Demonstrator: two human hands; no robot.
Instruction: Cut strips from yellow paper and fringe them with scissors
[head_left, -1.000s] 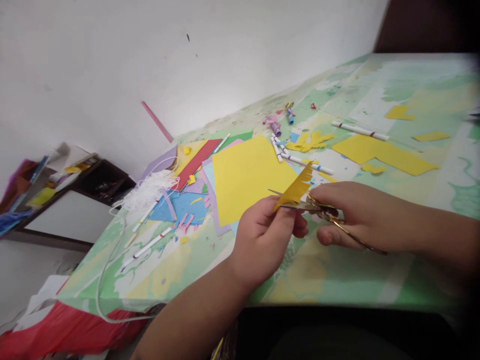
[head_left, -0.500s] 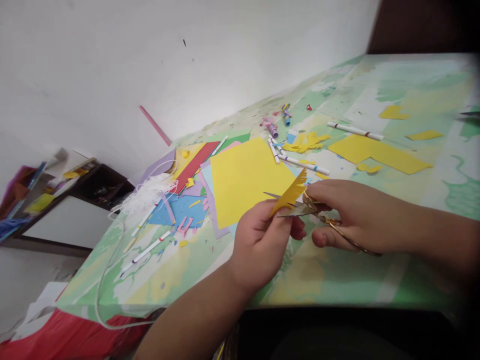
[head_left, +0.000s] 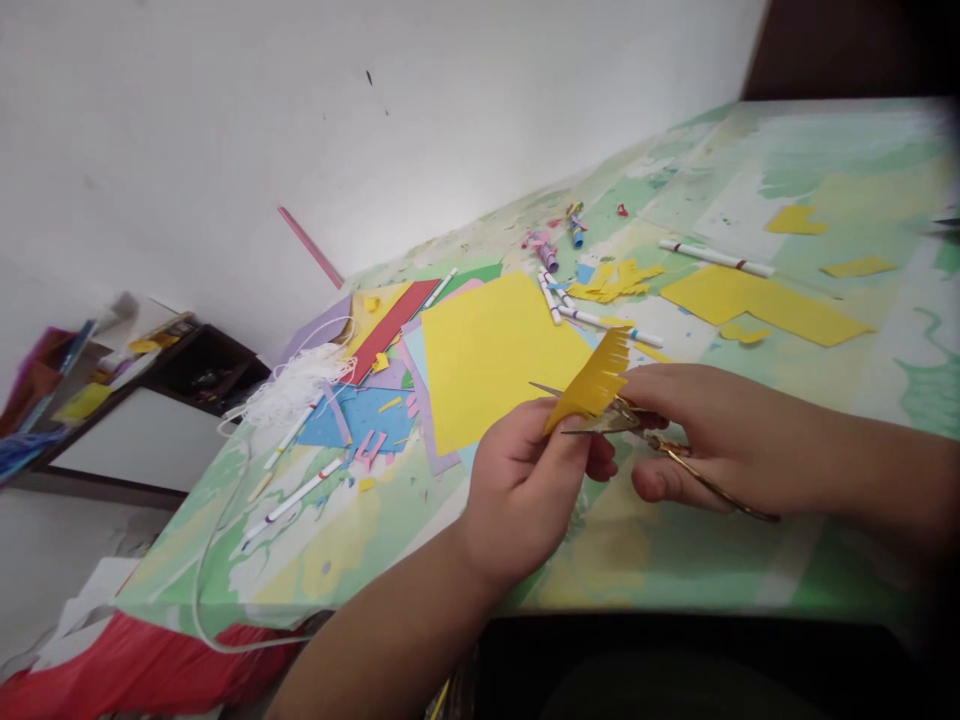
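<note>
Head view: left hand [head_left: 525, 490] pinching a fringed yellow paper strip [head_left: 592, 385] above the table [head_left: 675, 560], right hand [head_left: 712, 435] closed around the scissors [head_left: 637, 425], whose handles are largely hidden by fingers and whose blades partly vanish behind the strip.
</note>
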